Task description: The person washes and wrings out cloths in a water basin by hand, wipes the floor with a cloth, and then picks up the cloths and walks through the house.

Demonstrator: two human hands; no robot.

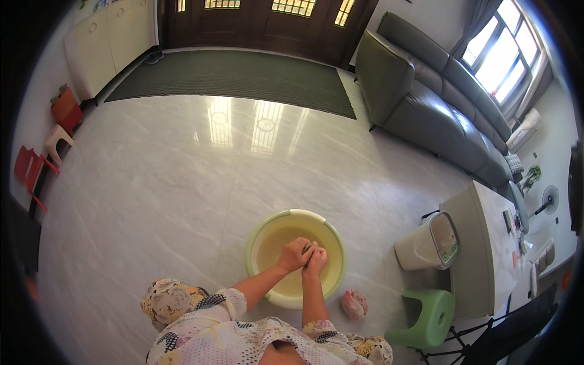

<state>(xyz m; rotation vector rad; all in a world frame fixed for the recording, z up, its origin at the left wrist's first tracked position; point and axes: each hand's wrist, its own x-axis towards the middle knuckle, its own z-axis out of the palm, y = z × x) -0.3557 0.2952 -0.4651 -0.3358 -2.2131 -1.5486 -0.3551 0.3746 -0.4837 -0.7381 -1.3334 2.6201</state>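
A round plastic basin [260,228] with a pale green and white rim stands on the floor before me, holding cloudy, yellowish liquid. Above the liquid, my left hand [294,255] and my right hand [315,261] are close together, fingers closed around a small dark cloth [306,248], mostly hidden by the fingers; its kind is hard to make out. A crumpled pink and grey wet cloth [354,305] lies on the floor to the right of the basin.
To the right are a green plastic stool [431,319], a lined waste bin [417,246] and a white-topped table [492,246]. A grey leather sofa [438,114] stands at the upper right. A dark mat [228,75] lies by the door; small chairs [29,169] line the left wall.
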